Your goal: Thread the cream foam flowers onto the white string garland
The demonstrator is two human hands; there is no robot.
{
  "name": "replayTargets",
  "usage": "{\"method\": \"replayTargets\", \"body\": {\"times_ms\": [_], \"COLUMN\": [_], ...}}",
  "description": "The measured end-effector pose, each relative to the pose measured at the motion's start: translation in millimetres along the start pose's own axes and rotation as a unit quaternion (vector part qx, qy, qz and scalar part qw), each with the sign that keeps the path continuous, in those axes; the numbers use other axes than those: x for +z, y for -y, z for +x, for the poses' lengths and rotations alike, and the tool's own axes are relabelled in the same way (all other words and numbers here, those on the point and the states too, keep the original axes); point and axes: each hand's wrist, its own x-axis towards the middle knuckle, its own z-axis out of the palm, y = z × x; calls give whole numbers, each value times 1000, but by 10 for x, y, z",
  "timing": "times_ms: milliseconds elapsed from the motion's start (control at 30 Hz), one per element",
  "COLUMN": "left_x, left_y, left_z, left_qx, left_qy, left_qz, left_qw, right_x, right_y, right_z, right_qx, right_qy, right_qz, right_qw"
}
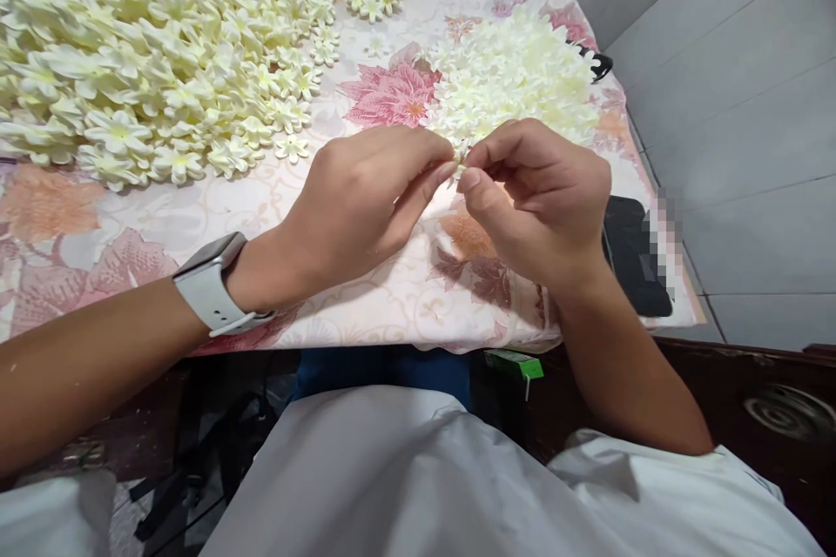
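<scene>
My left hand [366,200] and my right hand [542,196] meet over the table, fingertips pinched together on one small cream artificial flower [461,153], mostly hidden by the fingers. A white watch [209,283] sits on my left wrist. A large heap of cream flowers [144,43] covers the table's left and far side. A smaller, paler pile of flowers [515,74] lies just beyond my hands.
The table wears a floral cloth [392,96] in pink and orange. A black phone [637,252] lies at the table's right edge. A black clip [599,63] sits beside the smaller pile. A green box [515,363] shows under the table edge. Grey floor tiles lie to the right.
</scene>
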Motion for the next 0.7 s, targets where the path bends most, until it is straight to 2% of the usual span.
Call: {"method": "replayTargets", "body": {"times_ms": [100, 233, 433, 533, 700], "left_x": [-23, 7, 194, 213, 92], "left_y": [31, 89, 362, 365, 169], "left_z": [14, -15, -46, -31, -26], "left_qx": [48, 95, 154, 131, 54], "left_qy": [16, 21, -36, -48, 8], "left_qz": [87, 148, 166, 157, 135], "left_qw": [995, 984, 973, 978, 989], "right_x": [2, 12, 27, 26, 4], "right_y": [-20, -20, -27, -66, -124], "right_z": [-9, -22, -17, -11, 17], "right_qx": [-8, -41, -46, -51, -59], "right_qy": [4, 13, 31, 28, 38], "right_qz": [-6, -21, -40, -39, -41], "right_qw": [1000, 999, 998, 998, 997]}}
